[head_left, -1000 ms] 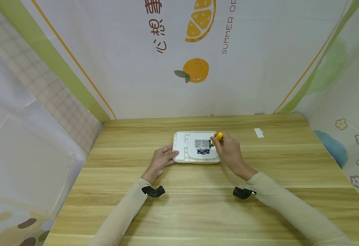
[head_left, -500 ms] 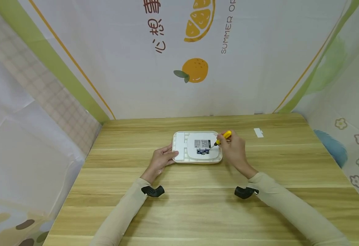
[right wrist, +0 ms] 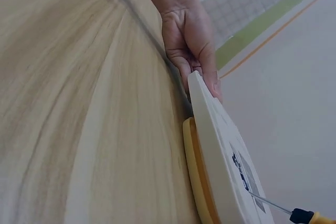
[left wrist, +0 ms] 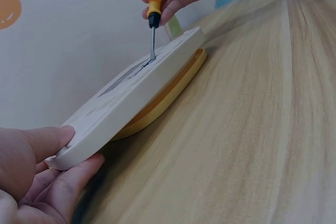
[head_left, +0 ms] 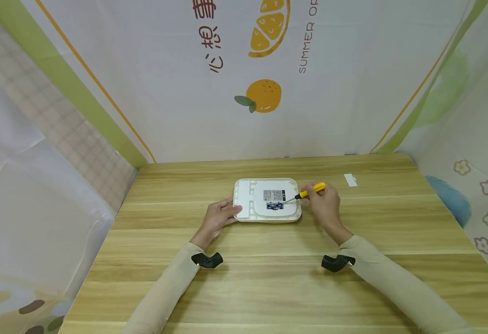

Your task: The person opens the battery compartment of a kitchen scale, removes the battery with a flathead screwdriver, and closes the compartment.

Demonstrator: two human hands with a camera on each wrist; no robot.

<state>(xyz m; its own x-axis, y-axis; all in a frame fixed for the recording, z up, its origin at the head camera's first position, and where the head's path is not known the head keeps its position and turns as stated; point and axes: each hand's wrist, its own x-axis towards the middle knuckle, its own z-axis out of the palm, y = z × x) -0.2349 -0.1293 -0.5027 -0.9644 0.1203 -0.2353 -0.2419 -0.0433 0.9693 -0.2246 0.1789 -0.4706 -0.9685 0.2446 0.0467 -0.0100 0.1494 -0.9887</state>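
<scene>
A white kitchen scale (head_left: pixel 246 195) lies upside down, its grey label and open battery compartment facing up. Dark blue batteries (head_left: pixel 275 206) sit in that compartment. In both wrist views a yellow platform (left wrist: pixel 163 103) shows beneath the white body. My left hand (head_left: pixel 217 217) grips the scale's left edge, thumb on top and fingers underneath. With my right hand (head_left: pixel 326 205) I hold a yellow-handled screwdriver (head_left: pixel 313 190), tilted to the right. Its metal tip touches or nearly touches the right end of the batteries.
A small white battery cover (head_left: pixel 350 180) lies on the wooden table (head_left: pixel 269 283), right of the scale. Behind the table hangs a pale printed cloth (head_left: pixel 185 116), and similar cloths flank both sides.
My right hand has moved right, and the screwdriver has gone from steep to a flatter tilt, its tip staying by the batteries. The left hand keeps its hold on the scale.
</scene>
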